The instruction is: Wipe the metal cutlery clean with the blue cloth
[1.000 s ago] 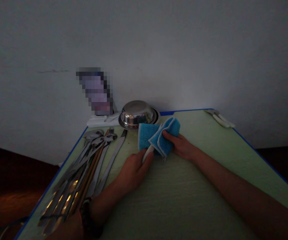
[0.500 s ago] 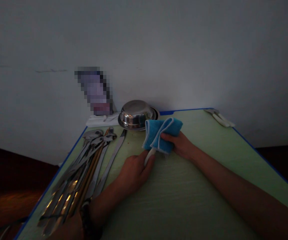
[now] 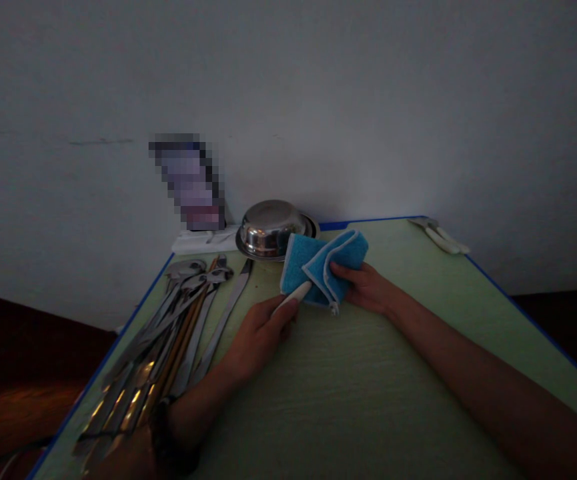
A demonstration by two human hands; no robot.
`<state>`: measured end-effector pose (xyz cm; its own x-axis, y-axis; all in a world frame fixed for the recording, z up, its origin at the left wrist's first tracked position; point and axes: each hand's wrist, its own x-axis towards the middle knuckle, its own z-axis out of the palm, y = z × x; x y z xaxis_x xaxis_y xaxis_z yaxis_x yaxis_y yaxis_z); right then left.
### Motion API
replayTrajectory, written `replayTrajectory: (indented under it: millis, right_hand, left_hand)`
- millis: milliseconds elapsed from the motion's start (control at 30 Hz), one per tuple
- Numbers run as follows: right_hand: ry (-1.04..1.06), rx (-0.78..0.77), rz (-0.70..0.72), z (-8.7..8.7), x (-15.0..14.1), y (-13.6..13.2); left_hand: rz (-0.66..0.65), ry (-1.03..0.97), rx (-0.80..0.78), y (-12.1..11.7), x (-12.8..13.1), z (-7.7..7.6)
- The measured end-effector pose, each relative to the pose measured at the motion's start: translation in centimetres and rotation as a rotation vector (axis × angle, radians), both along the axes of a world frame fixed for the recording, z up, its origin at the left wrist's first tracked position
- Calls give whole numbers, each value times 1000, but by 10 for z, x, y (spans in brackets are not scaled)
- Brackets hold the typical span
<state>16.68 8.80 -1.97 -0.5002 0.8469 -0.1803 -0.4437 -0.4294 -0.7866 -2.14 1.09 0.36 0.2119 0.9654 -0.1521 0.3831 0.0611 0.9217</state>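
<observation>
Gripping a white handle (image 3: pixel 299 293) in the left hand (image 3: pixel 263 333) and clasping a folded blue cloth (image 3: pixel 304 257) in the right hand (image 3: pixel 368 288), against the handle's far end, over the green table (image 3: pixel 358 387). Too dim and covered to make out the part inside the folds. Near the upturned metal bowl (image 3: pixel 272 223), right of the cutlery pile (image 3: pixel 185 330).

Cutlery (image 3: pixel 168 333) lies along the left of the worktop (image 3: pixel 368 400). Behind it, to the right, a bowl (image 3: pixel 271 230) stands near the wall (image 3: pixel 368 120), with the cloth (image 3: pixel 301 257) before it; scissors (image 3: pixel 441 238) lie at the far right corner.
</observation>
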Motion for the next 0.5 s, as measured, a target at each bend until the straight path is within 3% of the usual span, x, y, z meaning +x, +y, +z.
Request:
replayTrajectory:
  millis: [300, 500]
  right_hand:
    - [-155, 170, -6, -3, -5, -4]
    - [-40, 44, -62, 4, -7, -4]
  left_hand:
    - [-135, 411, 199, -6, 9, 6]
    - [-137, 488, 212, -4, 9, 2]
